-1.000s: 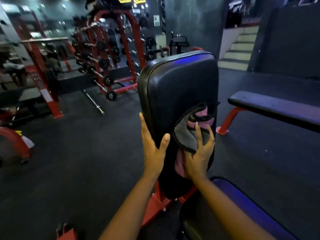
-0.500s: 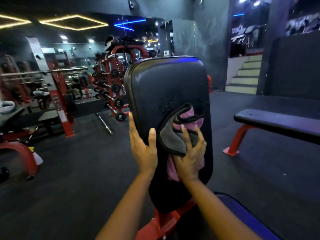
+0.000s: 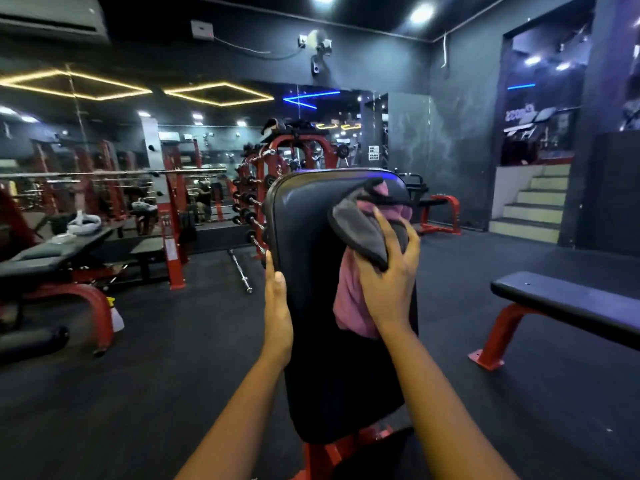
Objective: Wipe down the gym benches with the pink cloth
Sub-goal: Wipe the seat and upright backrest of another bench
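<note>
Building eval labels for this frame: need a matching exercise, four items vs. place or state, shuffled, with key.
1 left hand
2 right hand
3 flat bench
4 barbell

A lies on the floor, left of the backrest
B presses the pink cloth to the backrest
C rests on the backrest's left edge
D stands apart at right, red frame

Pairs: 1-C; 2-B; 3-D; 4-A

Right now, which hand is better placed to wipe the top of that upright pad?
The right hand: it presses the cloth against the pad near its top. The left hand rests on the pad's left edge, with no cloth.
</note>
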The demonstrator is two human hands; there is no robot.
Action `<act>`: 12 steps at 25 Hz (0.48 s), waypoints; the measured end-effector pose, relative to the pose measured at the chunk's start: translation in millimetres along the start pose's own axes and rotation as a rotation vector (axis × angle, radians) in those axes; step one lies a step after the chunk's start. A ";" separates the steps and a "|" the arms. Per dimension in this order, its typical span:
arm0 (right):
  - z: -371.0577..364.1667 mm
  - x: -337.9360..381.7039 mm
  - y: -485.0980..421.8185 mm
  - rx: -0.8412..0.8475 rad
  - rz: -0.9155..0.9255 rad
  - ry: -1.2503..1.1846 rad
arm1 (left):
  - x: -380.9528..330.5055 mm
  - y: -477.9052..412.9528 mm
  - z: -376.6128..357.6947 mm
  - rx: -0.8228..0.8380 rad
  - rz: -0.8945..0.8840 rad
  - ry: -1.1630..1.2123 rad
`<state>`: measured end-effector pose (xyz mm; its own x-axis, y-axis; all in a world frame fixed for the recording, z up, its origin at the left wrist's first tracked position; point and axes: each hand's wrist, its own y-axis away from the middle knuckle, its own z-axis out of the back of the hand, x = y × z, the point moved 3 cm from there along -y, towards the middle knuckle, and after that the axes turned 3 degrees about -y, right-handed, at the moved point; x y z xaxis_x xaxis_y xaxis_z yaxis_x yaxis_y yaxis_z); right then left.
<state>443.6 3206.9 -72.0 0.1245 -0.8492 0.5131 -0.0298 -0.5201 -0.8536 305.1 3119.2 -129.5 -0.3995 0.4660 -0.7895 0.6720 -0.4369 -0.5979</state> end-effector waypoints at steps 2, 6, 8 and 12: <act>-23.7 22.4 -30.5 0.090 0.014 0.103 | 3.8 0.9 1.2 0.039 -0.001 0.033; -74.5 33.8 -23.7 0.270 0.281 0.414 | 9.2 7.6 -2.7 -0.018 -0.067 0.011; -82.6 23.5 -23.5 0.195 0.326 0.477 | 9.3 4.4 -1.9 -0.054 -0.060 0.028; -71.3 5.6 -41.5 0.089 0.213 0.471 | -1.8 -22.9 7.4 -0.056 -0.019 0.005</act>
<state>374.8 3217.3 -27.2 -0.3355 -0.8946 0.2950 0.0809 -0.3394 -0.9372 285.8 3122.7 -115.5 -0.4095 0.4781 -0.7770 0.6981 -0.3840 -0.6043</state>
